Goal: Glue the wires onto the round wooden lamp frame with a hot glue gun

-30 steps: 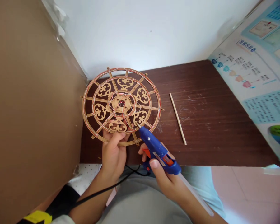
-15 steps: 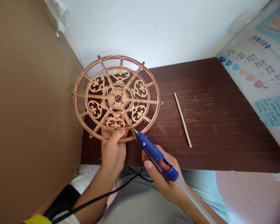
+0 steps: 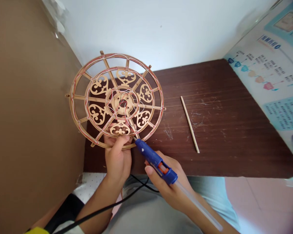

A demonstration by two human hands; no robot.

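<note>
My left hand (image 3: 118,156) grips the lower rim of a round, gold-coloured openwork frame (image 3: 130,103), thumb in front and fingers behind. The frame is tilted up above the table, with spokes, scroll ornaments and thin red and white wires along its rings. In my right hand (image 3: 169,177) is a blue hot glue gun (image 3: 150,154), closed in my fingers. A clear glue stick (image 3: 197,203) sticks out of its back end. The nozzle is at the frame's lower rings, just right of my left thumb; whether it touches cannot be made out.
A thin pale wooden stick (image 3: 189,125) lies on the dark brown table (image 3: 224,130). A brown panel (image 3: 34,107) stands at the left, a white wall (image 3: 166,32) behind, and a printed board (image 3: 266,65) at the right. A black cable (image 3: 104,205) crosses below the table edge.
The frame has turned and tilted slightly, its left side moving left and up. My right hand and the glue gun have shifted left, with the nozzle closer to my left thumb.
</note>
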